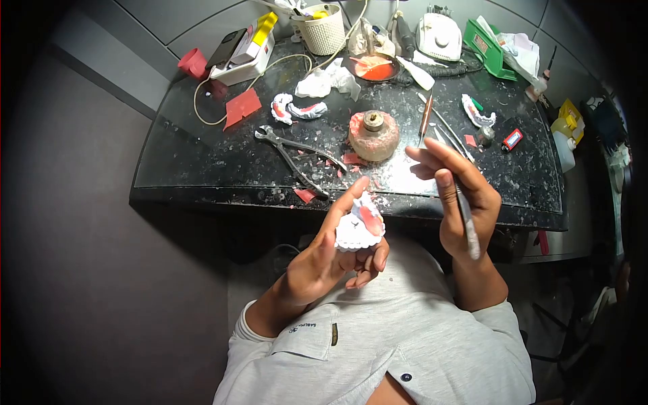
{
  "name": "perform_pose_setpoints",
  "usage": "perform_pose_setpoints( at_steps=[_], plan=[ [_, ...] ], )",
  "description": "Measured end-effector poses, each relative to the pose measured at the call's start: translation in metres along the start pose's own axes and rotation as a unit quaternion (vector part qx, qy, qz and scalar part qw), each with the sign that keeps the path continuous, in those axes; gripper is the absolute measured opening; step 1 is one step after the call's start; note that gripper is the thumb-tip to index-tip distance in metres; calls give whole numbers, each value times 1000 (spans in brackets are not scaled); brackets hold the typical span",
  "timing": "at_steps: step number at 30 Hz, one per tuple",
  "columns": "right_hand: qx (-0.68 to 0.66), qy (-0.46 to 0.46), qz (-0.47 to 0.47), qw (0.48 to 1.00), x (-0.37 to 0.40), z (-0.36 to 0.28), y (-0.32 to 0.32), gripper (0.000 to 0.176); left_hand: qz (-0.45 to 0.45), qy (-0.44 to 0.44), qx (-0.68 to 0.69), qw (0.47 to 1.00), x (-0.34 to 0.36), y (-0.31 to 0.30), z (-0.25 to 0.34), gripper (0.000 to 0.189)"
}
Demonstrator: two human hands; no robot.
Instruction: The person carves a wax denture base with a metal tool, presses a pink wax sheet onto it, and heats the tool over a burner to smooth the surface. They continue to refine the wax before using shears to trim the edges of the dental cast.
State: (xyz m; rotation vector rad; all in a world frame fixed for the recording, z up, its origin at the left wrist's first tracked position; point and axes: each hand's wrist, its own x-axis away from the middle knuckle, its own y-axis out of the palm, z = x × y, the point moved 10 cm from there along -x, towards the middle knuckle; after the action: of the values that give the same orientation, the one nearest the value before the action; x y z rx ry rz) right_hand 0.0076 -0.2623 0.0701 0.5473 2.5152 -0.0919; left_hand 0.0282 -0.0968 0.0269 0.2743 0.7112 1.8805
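Observation:
In my left hand (322, 260) is a white plaster dental cast (354, 233) with a row of teeth along its lower edge and a patch of pink wax (370, 221) on its right side. Fingers and thumb press it from the sides and below. My right hand (466, 196) grips a slim metal spatula (466, 214), its flat whitish end pointing down towards me; the other end is hidden by the fingers. Beyond my hands stands a round, wax-spattered burner (374, 137). A brown-handled tool (426, 116) lies just past my right fingertips.
Pliers (289, 150) lie open on the black worktop (182, 162). Around them are pink wax sheets (241, 106), more plaster casts (479, 111), crumpled tissue (329, 79) and a dish of red wax (375, 69). A red lighter (512, 140) sits at right; a green box (487, 48) stands behind.

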Motion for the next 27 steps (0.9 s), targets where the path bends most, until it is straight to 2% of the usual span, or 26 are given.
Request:
perform_pose_setpoints(
  at_steps=[2,4,6,10,12,16,18,21,27],
  plan=[
    [4,0,-6,1000,-1,2,-4,36,-24,5,25,999,0,7,2,90],
    [7,-1,-10,1000,-3,2,-4,41,5,24,10,1000,2,10,8,96],
    [76,-45,-9,996,-4,-9,-4,47,11,18,-8,1000,3,11,9,94],
    [162,-80,-15,983,-5,-14,-7,47,12,26,-24,999,4,10,9,96],
    [158,-94,-9,983,-5,-17,-8,33,17,32,-29,999,5,7,10,98],
    [121,-82,-17,989,-4,-16,-6,28,31,7,-4,1000,5,-1,6,104],
    [59,-53,-14,997,-3,-10,-6,23,28,10,33,999,4,-4,5,103],
    [-5,-22,-23,999,-1,-2,-4,21,41,14,13,999,4,-6,7,103],
    [-26,-19,-30,999,0,-2,-1,18,57,54,-57,995,5,-10,8,101]
  ],
)
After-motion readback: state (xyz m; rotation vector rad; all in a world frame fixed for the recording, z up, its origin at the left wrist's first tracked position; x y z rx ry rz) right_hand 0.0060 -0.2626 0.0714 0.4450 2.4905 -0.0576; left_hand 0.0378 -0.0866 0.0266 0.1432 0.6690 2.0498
